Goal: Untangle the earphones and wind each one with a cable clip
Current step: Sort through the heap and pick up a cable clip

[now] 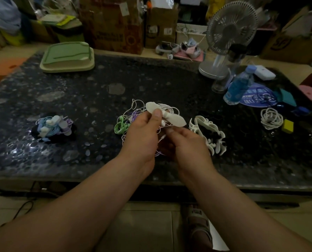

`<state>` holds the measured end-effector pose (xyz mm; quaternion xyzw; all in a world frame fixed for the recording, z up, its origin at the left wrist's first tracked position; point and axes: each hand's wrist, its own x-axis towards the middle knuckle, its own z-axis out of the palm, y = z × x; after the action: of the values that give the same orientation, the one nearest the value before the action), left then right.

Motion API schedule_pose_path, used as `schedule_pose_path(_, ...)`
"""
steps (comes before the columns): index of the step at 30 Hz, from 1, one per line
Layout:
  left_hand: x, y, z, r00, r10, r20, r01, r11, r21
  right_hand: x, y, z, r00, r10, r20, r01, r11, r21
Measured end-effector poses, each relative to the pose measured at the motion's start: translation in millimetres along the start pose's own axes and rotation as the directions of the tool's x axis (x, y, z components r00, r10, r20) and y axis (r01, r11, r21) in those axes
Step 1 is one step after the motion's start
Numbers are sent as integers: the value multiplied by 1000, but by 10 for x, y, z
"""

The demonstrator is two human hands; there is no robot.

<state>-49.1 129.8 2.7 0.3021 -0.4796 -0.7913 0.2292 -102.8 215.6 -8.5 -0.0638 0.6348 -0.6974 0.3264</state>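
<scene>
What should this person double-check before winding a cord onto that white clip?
1. White bone-shaped plastic cable clip pinched by left hand: ok.
2. Right hand grips a free cord end: cannot tell, fingers hide it.
3. Cord clear of the tangled white, purple and green earphone heap: not ok, loops interlace.
4. Pile of spare white clips beside right hand: ok.
5. Wound pastel bundles set apart at left: ok.

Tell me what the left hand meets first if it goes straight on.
Probably the tangled earphones just beyond the left hand, which pinches a white cable clip; depth is unclear.
</scene>
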Motion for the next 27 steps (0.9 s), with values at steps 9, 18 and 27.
schedule_pose_path(9, 17, -74, -119, 929, 368, 38, -360, 875, 324, -65, -167, -147, 843, -384, 378, 476, 205, -855)
schedule_pose_path(18, 21, -83, -209, 955, 240, 173, -291, 868, 402, -24, -510, -320, 924, -196, 329, 367, 693, -620)
schedule_pose_path(27, -21, -57, -164, 964, 160, 213, -227, 911, 345, 65, -479, -456, 933, -264, 244, 357, 763, -540)
